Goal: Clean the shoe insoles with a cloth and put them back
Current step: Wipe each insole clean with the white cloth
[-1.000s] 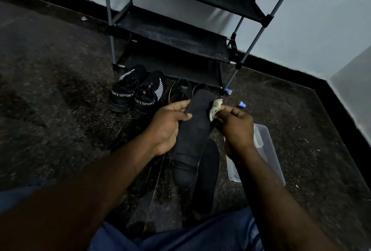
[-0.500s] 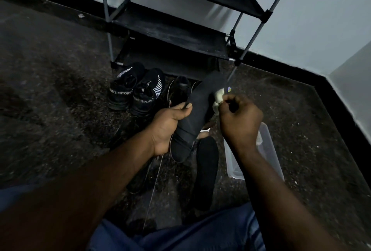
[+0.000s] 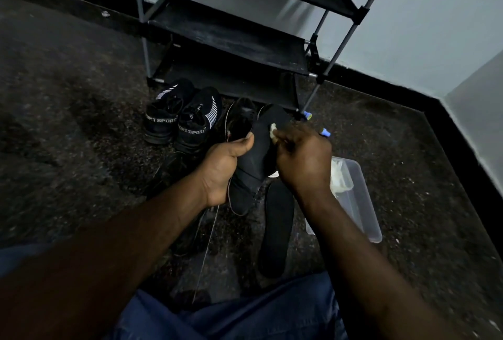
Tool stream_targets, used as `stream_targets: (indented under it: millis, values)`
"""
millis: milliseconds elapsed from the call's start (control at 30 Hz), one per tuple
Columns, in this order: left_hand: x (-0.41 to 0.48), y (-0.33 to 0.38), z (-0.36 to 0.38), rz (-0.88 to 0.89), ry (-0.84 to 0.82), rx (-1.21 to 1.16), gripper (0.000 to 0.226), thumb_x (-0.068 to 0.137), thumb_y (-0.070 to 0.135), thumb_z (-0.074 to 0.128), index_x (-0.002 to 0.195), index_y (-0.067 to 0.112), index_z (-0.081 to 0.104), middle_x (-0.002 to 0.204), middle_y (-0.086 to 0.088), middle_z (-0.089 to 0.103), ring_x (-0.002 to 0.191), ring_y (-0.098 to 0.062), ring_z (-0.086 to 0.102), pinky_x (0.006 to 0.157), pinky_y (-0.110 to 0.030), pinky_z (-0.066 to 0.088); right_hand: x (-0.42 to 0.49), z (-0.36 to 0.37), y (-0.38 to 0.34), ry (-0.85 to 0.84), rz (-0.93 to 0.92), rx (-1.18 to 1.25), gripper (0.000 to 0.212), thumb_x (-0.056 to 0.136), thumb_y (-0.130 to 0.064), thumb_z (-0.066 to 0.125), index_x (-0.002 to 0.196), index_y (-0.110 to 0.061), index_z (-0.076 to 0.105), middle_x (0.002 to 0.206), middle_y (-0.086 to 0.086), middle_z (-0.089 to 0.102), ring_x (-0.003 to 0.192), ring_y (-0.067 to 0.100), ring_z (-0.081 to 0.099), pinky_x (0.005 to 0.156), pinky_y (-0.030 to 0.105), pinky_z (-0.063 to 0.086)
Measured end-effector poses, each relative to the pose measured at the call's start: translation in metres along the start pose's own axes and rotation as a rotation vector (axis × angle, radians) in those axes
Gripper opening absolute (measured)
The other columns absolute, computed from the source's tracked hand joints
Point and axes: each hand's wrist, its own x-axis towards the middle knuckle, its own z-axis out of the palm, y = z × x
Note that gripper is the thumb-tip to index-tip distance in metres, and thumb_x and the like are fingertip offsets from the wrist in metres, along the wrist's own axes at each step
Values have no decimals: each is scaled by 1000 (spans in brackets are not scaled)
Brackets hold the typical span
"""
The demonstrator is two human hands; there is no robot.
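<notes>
We press cloth (image 3: pixel 273 130) to insole (image 3: pixel 255 156).
L hand (image 3: pixel 224 172) fingers grip the black insole; R hand (image 3: pixel 303 161) fingers pinch the cloth. Sneakers (image 3: pixel 181 116) read "SPORT".

Setting: home interior, a room corner used for shoe storage. Evidence: tiered black shoe rack (image 3: pixel 226 37) on thin metal poles against a pale painted wall (image 3: pixel 422 27); black skirting (image 3: pixel 449 127) turning the corner; dark speckled floor (image 3: pixel 68 122). A pair of black sneakers (image 3: pixel 163 119) marked SPORT stands just before the rack, and a clear plastic tub (image 3: pixel 364 212) sits on the floor.
</notes>
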Motion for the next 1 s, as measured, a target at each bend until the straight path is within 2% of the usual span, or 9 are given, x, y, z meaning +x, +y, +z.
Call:
stream_targets:
  millis: [167,267,467,567,633,700,833,900,1000]
  values:
    - [-2,2,4,-13,-15,-14,45,106,34,47,142,11,60,133,-14,69,108,-26,71,89,-35,58,-23,2,-7,26,-65,12,18,84,-11,72,97,-17,83,92,5,74,82,22,68,76,23,44]
    - [-3,7,4,-22,-32,-50,49,106,39,46,143,9,59,137,-14,66,114,-28,69,91,-36,58,-45,9,-19,3,-80,71,20,83,-12,70,97,-17,82,89,3,71,77,19,66,70,21,44]
    - [-4,12,0,-21,8,-99,53,106,41,48,143,4,57,139,-20,63,110,-30,67,94,-39,57,-74,14,-41,-37,-104,179,21,84,-9,70,99,-17,82,94,2,73,83,11,64,80,17,48]
    - [-5,14,5,0,-14,-125,53,107,42,45,146,6,56,140,-15,64,111,-27,69,88,-35,59,-56,11,-33,37,-61,141,14,86,-16,69,92,-17,81,88,2,72,77,17,66,72,27,51]
    - [-6,16,8,3,-31,-140,54,107,42,43,147,7,55,142,-14,62,109,-26,70,82,-34,62,-41,11,-24,100,-2,114,12,82,-16,70,88,-18,81,85,4,73,75,20,66,70,28,50]
    - [-6,17,6,-1,-38,-146,55,107,44,43,147,7,55,142,-14,62,109,-26,70,81,-34,62,-38,13,-24,111,6,108,11,78,-14,72,85,-18,79,83,3,73,76,17,64,71,23,45]
    - [-3,18,-2,23,-35,-154,54,108,44,43,146,7,56,138,-11,66,109,-23,71,83,-32,61,-51,19,-39,-1,-76,177,11,75,-8,76,82,-16,75,83,0,70,77,9,60,72,12,38]
    - [-4,15,0,22,-41,-155,54,108,44,42,146,7,56,140,-12,64,112,-24,69,85,-32,61,-50,19,-40,28,-57,192,10,75,-8,75,82,-16,76,82,-1,71,76,10,61,72,16,43]
    - [-4,10,4,13,-70,-155,54,108,43,42,149,9,52,147,-13,58,119,-26,66,89,-34,60,-37,18,-31,127,74,163,9,76,-17,70,82,-18,77,81,1,73,74,17,66,69,34,51]
